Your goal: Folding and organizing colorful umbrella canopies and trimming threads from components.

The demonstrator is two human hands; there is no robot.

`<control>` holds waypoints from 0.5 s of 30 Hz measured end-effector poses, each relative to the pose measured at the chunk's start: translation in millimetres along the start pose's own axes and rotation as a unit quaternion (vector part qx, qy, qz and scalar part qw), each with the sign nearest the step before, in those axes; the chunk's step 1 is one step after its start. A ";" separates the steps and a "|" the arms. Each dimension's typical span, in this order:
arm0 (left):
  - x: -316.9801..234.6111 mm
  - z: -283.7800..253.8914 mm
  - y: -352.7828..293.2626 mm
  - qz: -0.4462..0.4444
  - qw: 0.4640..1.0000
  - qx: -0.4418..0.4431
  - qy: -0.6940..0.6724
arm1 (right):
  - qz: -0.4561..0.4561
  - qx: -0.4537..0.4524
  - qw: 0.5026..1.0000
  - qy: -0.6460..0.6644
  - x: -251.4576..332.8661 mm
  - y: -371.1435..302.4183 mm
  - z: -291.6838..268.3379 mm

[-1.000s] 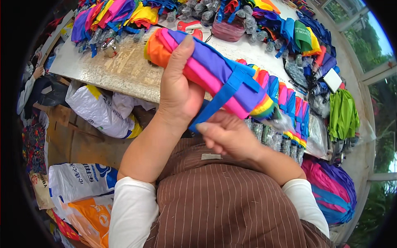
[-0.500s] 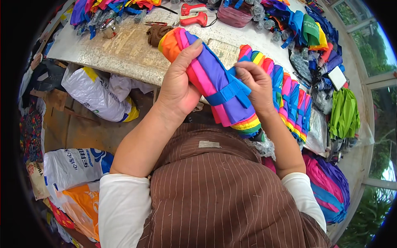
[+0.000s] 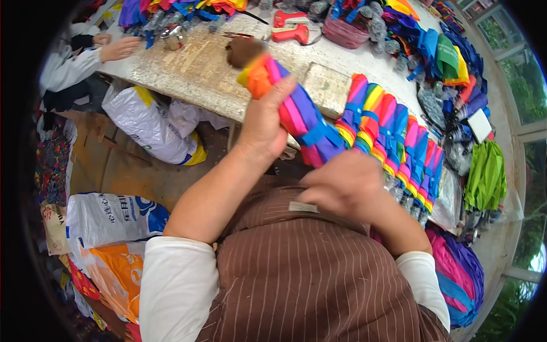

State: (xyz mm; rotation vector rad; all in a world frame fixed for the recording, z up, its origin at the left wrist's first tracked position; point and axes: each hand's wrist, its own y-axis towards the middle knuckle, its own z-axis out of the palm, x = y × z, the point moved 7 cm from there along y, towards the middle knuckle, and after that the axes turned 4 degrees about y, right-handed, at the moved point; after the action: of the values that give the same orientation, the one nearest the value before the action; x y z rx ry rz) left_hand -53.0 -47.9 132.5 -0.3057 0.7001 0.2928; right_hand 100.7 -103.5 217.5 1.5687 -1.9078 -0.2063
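Observation:
My left hand (image 3: 266, 126) is closed round a rolled folding umbrella (image 3: 294, 108) with purple, pink and orange panels, its thumb along the upper side. The umbrella slants from a brown cloth-like lump (image 3: 244, 53) down toward my apron. A blue strap (image 3: 315, 134) crosses its lower part. My right hand (image 3: 348, 181) is blurred by motion in front of the umbrella's lower end and hides it; its finger grip does not show clearly. Just right of the hands, a row of similar rolled rainbow umbrellas (image 3: 387, 122) lies along the table edge.
On the worn white table (image 3: 188, 71) are red-and-white hand tools (image 3: 292, 34), a metal pot (image 3: 173, 37) and heaps of colourful umbrellas. Another person's hand (image 3: 121, 49) rests at the far left edge. White sacks (image 3: 151, 122) lie below; a green umbrella (image 3: 484, 176) is at right.
My right hand has moved from the blue strap down to the umbrella's lower end. The strap now lies flatter round the roll. Another person's hands have come into view at the left.

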 end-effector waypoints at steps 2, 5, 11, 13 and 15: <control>-1.0 14.9 -10.7 -0.019 0.999 0.031 0.007 | 0.103 -0.089 0.991 0.004 -30.4 15.5 -47.5; 3.4 62.3 -25.6 -0.004 0.994 0.110 0.007 | 0.266 -0.030 0.940 0.212 -77.4 -5.7 -6.9; 9.1 47.5 42.2 0.129 0.955 0.129 0.235 | 0.443 -0.034 0.821 0.359 -114.0 -66.3 -6.1; -2.6 10.8 107.9 0.218 0.846 0.086 0.479 | 0.522 -0.117 0.769 0.349 -136.2 -99.5 -21.9; -25.2 -9.3 165.1 0.302 0.643 0.066 0.700 | 0.563 -0.207 0.717 0.355 -156.3 -134.7 -40.2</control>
State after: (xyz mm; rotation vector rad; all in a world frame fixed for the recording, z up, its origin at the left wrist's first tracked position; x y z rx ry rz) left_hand -136.6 95.8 113.6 -0.0850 2.4085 0.6381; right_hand 245.2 15.1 121.5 -0.0453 -1.6458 0.4269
